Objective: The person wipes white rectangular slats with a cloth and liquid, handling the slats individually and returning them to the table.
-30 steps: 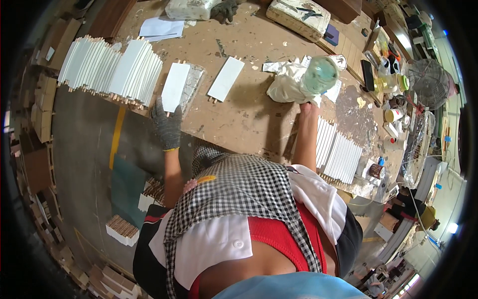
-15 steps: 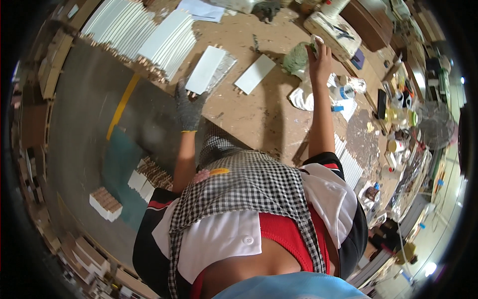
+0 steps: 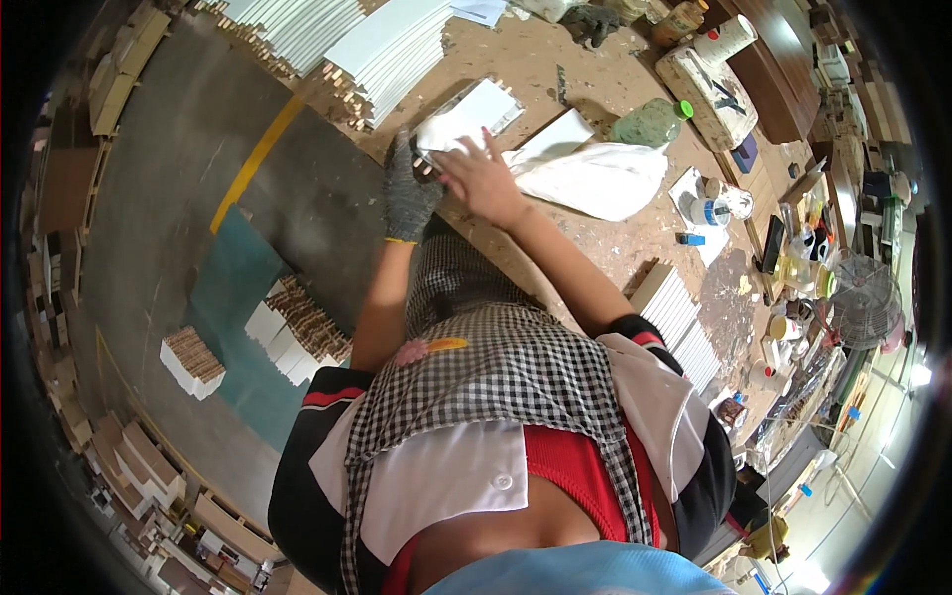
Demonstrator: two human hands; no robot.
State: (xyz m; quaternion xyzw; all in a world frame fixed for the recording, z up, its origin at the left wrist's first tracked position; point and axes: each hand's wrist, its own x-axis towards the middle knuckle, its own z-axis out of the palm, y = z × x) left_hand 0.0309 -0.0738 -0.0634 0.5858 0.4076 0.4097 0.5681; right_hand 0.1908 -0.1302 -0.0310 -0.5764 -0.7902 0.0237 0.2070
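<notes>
A white slatted-end panel point(image 3: 488, 103) rests on a silvery wrapped support at the table's edge. My left hand point(image 3: 409, 190), in a grey knit glove with a yellow cuff, grips the panel's near end. Bare, my right hand point(image 3: 484, 180) presses a white cloth point(image 3: 600, 180) onto the panel's face, fingers partly spread. The cloth trails rightward past my wrist across the table. It partly covers a second white panel point(image 3: 561, 132). Behind the cloth, a clear green-tinted bottle point(image 3: 643, 126) with a bright green cap lies tilted.
Stacks of white panels point(image 3: 389, 50) stand at the far left of the brown table point(image 3: 506, 55). More panels point(image 3: 679, 322) lie at right, near small bottles and a blue clip-like piece point(image 3: 691, 239). White bundles point(image 3: 191, 363) sit on the floor beside a green mat point(image 3: 233, 288).
My right hand has come from the bottle to the panel, drawing the white cloth leftward across the table. The bottle's green cap now shows. My left hand stays at the panel's near end.
</notes>
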